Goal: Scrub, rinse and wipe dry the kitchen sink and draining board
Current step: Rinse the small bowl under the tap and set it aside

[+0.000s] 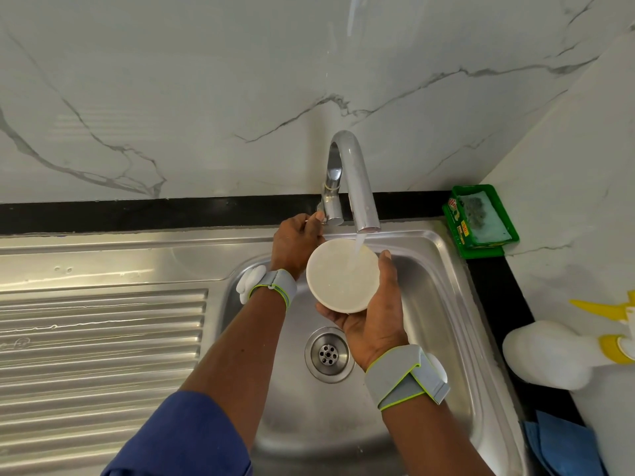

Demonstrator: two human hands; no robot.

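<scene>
Head view, looking down on a stainless-steel sink [439,304] set in a black desk [137,214] against a marble-patterned wall. The ribbed draining board [103,338] adjoins the basin on the left and carries a few streaks of water. The round drain [329,354] lies at the basin's centre.

A chrome tap [357,180] rises at the back rim, and a stream of water [359,245] runs from its spout.

The 2 hands are both occupied:
- **Left hand** [295,242]: reaches to the tap's base, fingers curled round the small lever [319,218].
- **Right hand** [371,324]: cups a white bowl [340,276] from beneath, thumb laid along its right rim. It holds the bowl above the basin, directly under the spout, so that the stream falls inside it. The bowl contains pale water.

Each wrist wears a grey band edged in green, the left [275,286] and the right [405,376]. A blue sleeve [185,438] covers the left upper arm.

On the desk at the sink's back right corner stands a green tray [481,250] holding a dark scrub pad [476,207] on a pale sponge. Further forward on the right lies a white spray bottle [546,355] with yellow fittings. A blue cloth [563,448] sits near the lower right edge.
</scene>
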